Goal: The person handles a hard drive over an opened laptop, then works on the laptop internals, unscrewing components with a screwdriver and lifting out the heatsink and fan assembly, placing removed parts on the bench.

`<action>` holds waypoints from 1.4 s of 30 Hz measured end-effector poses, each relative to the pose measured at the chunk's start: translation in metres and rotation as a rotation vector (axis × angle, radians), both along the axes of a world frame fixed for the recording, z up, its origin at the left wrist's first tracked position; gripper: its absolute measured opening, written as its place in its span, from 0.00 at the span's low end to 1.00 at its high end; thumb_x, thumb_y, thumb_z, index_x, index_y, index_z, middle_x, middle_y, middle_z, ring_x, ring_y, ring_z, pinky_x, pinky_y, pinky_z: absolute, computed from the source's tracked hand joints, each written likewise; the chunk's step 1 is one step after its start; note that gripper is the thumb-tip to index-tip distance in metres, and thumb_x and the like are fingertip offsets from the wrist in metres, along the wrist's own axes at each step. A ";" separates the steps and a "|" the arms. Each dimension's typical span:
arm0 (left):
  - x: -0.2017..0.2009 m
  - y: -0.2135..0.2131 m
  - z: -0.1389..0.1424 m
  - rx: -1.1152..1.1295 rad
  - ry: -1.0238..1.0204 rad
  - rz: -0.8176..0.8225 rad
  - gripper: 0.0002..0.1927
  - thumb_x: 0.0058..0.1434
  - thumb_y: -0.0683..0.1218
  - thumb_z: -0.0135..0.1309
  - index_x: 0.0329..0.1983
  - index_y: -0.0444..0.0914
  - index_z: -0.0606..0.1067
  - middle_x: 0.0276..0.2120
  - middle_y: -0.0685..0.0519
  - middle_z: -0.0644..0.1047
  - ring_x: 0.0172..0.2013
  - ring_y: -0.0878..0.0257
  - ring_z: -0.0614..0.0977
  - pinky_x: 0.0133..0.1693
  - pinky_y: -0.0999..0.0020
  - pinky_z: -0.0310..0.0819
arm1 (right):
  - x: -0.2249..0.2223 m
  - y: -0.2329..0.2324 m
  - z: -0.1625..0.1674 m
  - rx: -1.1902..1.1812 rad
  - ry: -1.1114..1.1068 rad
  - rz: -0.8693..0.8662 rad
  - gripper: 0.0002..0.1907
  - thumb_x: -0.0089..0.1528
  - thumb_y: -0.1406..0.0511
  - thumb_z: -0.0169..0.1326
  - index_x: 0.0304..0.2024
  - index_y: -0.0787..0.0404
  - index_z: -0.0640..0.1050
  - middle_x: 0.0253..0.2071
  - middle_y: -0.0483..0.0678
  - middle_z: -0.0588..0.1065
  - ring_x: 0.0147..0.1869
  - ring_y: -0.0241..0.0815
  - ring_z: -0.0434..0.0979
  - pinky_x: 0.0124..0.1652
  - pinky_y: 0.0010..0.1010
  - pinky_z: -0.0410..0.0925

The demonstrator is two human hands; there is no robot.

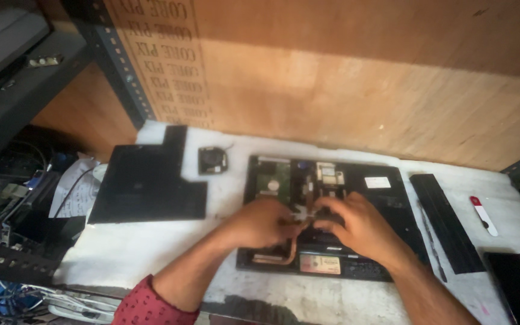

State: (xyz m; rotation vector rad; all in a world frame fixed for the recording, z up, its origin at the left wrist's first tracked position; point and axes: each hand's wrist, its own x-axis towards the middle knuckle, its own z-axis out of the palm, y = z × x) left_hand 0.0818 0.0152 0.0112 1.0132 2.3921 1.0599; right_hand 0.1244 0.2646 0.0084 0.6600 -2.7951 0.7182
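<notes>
Both hands (pixel 314 222), opened laptop (pixel 386 198), bench edge near

One opened laptop (pixel 386 198), one black cover panel (pixel 145 183), one small fan (pixel 212 160), one long battery (pixel 446 222), two hands.

Left of the hands a black cover panel (pixel 145 183) lies flat on the white bench (pixel 151 241), a small fan (pixel 212 160) just beyond its right edge. Right of the hands lies a long black battery (pixel 446 221); past it sit a white-and-red tool (pixel 484 215) and a dark phone (pixel 519 289). Far left, tangled cables (pixel 7 198); beyond the hands, a plywood wall (pixel 362 78).
</notes>
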 end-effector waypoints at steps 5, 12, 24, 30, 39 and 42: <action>0.002 0.004 -0.003 -0.035 0.002 0.084 0.19 0.62 0.57 0.55 0.29 0.38 0.83 0.25 0.42 0.80 0.28 0.47 0.82 0.34 0.53 0.74 | -0.003 -0.004 -0.007 -0.030 0.166 0.054 0.19 0.54 0.63 0.65 0.47 0.55 0.79 0.36 0.52 0.81 0.40 0.55 0.76 0.40 0.44 0.69; 0.003 0.006 0.000 0.073 0.031 0.183 0.20 0.65 0.56 0.51 0.32 0.37 0.81 0.27 0.43 0.81 0.30 0.48 0.83 0.35 0.53 0.75 | -0.005 -0.004 -0.010 -0.050 0.045 -0.086 0.18 0.56 0.65 0.64 0.49 0.54 0.81 0.28 0.51 0.80 0.33 0.51 0.76 0.36 0.42 0.69; -0.002 -0.008 0.009 0.433 -0.383 -0.068 0.13 0.66 0.51 0.54 0.39 0.35 0.76 0.21 0.53 0.77 0.19 0.65 0.77 0.20 0.66 0.69 | 0.011 0.004 -0.008 -0.777 -0.034 -0.161 0.21 0.65 0.61 0.55 0.59 0.60 0.72 0.31 0.41 0.70 0.24 0.30 0.68 0.21 0.23 0.61; -0.016 -0.022 -0.006 0.871 -0.762 -0.207 0.13 0.72 0.49 0.50 0.41 0.34 0.72 0.23 0.48 0.74 0.20 0.61 0.75 0.21 0.68 0.67 | 0.014 0.017 -0.003 -1.000 0.108 -0.056 0.21 0.72 0.57 0.50 0.62 0.61 0.69 0.28 0.36 0.64 0.30 0.24 0.60 0.31 0.16 0.55; -0.015 -0.018 -0.017 1.063 -1.029 -0.331 0.15 0.74 0.50 0.46 0.38 0.34 0.69 0.22 0.47 0.72 0.17 0.59 0.74 0.18 0.65 0.67 | 0.014 0.017 -0.008 -0.881 0.065 -0.139 0.18 0.70 0.59 0.49 0.59 0.61 0.73 0.30 0.34 0.65 0.30 0.23 0.60 0.29 0.17 0.54; -0.017 -0.017 -0.022 1.078 -1.067 -0.358 0.15 0.74 0.50 0.46 0.37 0.35 0.69 0.22 0.48 0.72 0.17 0.59 0.74 0.17 0.64 0.68 | 0.014 0.019 -0.010 -0.852 0.084 -0.120 0.18 0.71 0.58 0.50 0.58 0.62 0.74 0.29 0.33 0.65 0.30 0.23 0.60 0.30 0.17 0.54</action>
